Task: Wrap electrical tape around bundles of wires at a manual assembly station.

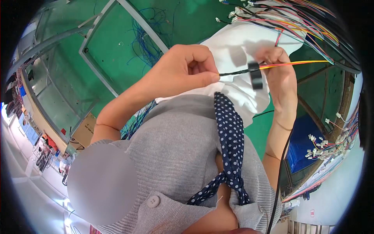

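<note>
Thumb and fingers of my left hand (194, 68) pinch the black-wrapped end of a thin wire bundle (233, 73). From there the bundle runs right, where bare red and yellow wires (296, 63) come out of the black wrapping. A roll of black tape (255, 76) stands on edge at the point where the wrapping meets the coloured wires. My right hand (281, 72) is close beside the roll, behind the coloured wires, with its fingers bent and smeared by motion. Whether those fingers grip the roll cannot be made out.
White cloth (249, 43) lies beneath my hands. Many coloured wires with white connectors (280, 17) hang at the upper right. More connector ends (321, 146) and a blue bin (306, 140) are at the right. A grey metal frame (144, 23) and loose blue wires (150, 39) are at the upper left.
</note>
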`<control>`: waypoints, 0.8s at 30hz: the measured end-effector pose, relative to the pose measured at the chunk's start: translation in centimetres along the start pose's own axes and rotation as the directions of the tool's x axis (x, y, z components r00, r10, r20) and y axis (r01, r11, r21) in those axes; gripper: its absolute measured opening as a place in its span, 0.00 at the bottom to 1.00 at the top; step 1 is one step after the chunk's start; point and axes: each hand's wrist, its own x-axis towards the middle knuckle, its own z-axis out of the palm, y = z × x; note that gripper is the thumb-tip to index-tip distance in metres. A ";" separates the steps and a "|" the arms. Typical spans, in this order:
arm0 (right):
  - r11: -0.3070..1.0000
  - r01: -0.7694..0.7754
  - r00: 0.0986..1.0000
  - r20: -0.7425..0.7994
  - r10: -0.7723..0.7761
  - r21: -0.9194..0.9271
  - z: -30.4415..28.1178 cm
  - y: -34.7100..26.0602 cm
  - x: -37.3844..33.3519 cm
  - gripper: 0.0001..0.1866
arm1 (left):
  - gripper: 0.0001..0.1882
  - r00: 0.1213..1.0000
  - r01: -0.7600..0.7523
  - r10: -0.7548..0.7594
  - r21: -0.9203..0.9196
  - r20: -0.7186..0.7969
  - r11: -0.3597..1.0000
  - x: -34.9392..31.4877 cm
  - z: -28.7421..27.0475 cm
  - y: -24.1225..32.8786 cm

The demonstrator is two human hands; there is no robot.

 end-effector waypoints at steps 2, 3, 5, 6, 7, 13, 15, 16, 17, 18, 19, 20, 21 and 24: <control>0.837 0.532 0.816 0.188 -0.547 0.125 2.3 -0.4 0.3 0.40 | 0.04 0.999 0.012 -0.015 -0.086 -0.028 0.996 -0.1 0.0 0.1; 0.828 0.528 0.820 0.142 -0.555 0.188 3.3 -1.0 0.3 0.44 | 0.04 1.000 0.011 -0.013 -0.088 -0.025 0.996 -0.1 0.0 0.1; 0.825 0.561 0.791 0.244 -0.560 0.074 2.5 -0.9 1.6 0.45 | 0.05 0.999 0.027 -0.023 -0.122 0.039 0.992 -0.1 0.0 0.2; 0.803 0.595 0.760 0.346 -0.549 -0.033 2.3 -1.0 2.0 0.47 | 0.05 0.999 0.027 -0.022 -0.122 0.039 0.992 -0.1 0.0 0.2; 0.783 0.603 0.772 0.361 -0.523 -0.155 2.1 -1.5 2.0 0.41 | 0.05 0.999 0.027 -0.021 -0.133 0.047 0.991 -0.2 0.0 0.3; 0.780 0.388 0.920 0.258 -0.295 -0.491 0.1 -1.4 -0.7 0.27 | 0.05 0.999 -0.025 0.025 -0.021 -0.025 0.999 0.0 -0.3 0.4; 0.846 0.277 0.958 0.196 -0.208 -0.455 -0.7 -0.7 -1.7 0.29 | 0.05 0.999 -0.029 0.030 0.014 -0.039 0.999 0.3 -0.3 0.1; 0.847 0.274 0.959 0.191 -0.207 -0.455 -0.9 -0.7 -2.3 0.29 | 0.05 0.999 -0.039 0.040 0.034 -0.033 0.999 0.3 -0.3 -0.1; 0.958 0.182 0.970 0.200 -0.137 -0.223 -0.8 -0.8 -3.2 0.33 | 0.05 0.998 -0.051 0.052 0.054 -0.022 0.997 0.3 -0.3 -0.2; 0.997 0.070 0.971 0.228 -0.074 0.024 -0.8 -0.8 -3.7 0.38 | 0.05 0.999 -0.051 0.052 0.054 -0.015 0.997 0.2 -0.4 -0.3; 0.910 -0.011 0.794 0.556 -0.244 0.415 -1.7 -0.9 -3.3 0.45 | 0.05 0.999 -0.036 0.036 0.030 -0.023 0.999 0.1 -0.5 -0.3; 0.894 -0.078 0.856 0.489 -0.167 0.442 -2.4 -1.1 -3.1 0.46 | 0.05 0.999 -0.021 0.021 0.010 -0.037 1.000 0.1 -0.5 -0.3; 0.970 -0.049 0.940 0.339 -0.036 0.238 -2.6 -0.8 -2.4 0.45 | 0.05 0.999 -0.023 0.023 0.014 -0.040 1.000 0.0 -0.4 -0.3; 0.950 0.311 0.949 -0.069 -0.308 0.035 0.1 1.3 -1.6 0.37 | 0.05 0.999 -0.030 0.032 0.059 -0.036 0.998 0.1 -0.1 -0.2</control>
